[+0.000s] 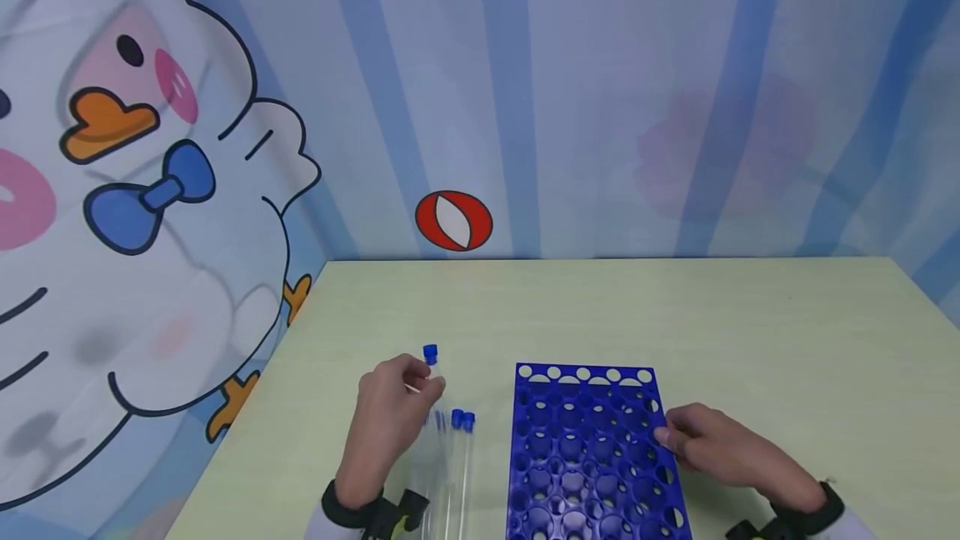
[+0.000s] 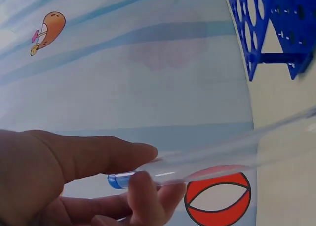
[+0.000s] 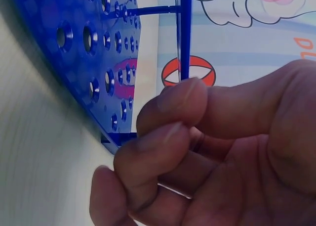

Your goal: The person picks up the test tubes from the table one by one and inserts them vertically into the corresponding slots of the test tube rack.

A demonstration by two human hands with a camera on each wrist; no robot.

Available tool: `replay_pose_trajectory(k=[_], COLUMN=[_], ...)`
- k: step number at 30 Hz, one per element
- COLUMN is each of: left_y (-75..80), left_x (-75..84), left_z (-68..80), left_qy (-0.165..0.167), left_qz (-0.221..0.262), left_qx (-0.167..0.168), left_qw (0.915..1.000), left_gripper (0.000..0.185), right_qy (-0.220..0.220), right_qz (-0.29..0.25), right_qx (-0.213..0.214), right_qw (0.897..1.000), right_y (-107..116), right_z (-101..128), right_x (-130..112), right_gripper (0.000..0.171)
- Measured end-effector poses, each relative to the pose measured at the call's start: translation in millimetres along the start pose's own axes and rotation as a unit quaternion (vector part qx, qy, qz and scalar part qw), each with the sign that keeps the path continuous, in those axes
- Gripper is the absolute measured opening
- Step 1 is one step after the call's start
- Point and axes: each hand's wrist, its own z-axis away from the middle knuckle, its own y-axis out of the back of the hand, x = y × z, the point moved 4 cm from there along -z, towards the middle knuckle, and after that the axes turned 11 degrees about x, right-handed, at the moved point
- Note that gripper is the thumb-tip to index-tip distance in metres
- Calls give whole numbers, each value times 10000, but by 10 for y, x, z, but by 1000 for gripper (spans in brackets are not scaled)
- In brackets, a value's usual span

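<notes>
My left hand (image 1: 422, 383) pinches a clear tube (image 2: 222, 154) near its blue cap (image 1: 430, 352), lifting that end off the table; the left wrist view shows thumb and fingers (image 2: 143, 186) closed on it just behind the cap (image 2: 118, 180). Two more clear tubes with blue caps (image 1: 462, 421) lie flat on the table just right of this hand. A blue rack (image 1: 585, 457) with many round holes stands in the middle. My right hand (image 1: 669, 437) holds its right edge, with fingers (image 3: 173, 102) curled against the rack's frame (image 3: 89, 53).
The pale green table (image 1: 675, 315) meets a wall with a cartoon duck print (image 1: 150, 190) at the back and left. A red and white ball picture (image 1: 453, 221) sits on the wall behind the tubes.
</notes>
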Motion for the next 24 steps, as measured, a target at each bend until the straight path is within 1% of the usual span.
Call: replay_pose_trajectory(k=[5,10,16,21,24], left_y=[25,-1,-67,-130,-174], left_x=[214,403,618,783,882], left_z=[14,49,80,95,93], left_qy=[-408,-809,-1168,-1473,-1598], left_qz=[465,965,1470,1751,1804], left_qx=[276,472,511,505,418], left_qw=[9977,9909,9809,9722,9696], left_gripper=[18,18,19,19,19], right_qy=[-158,-149,-242,-76,3], right_qz=[32,47,34,-9,11], right_qx=[24,45,82,36,43], right_qw=[9999,9999,9997,10000,10000], right_y=[1,4,14,10,8], right_z=[-5,-10,2,-11,-13], right_x=[23,27,43,50,52], right_gripper=[23,24,24,25,26])
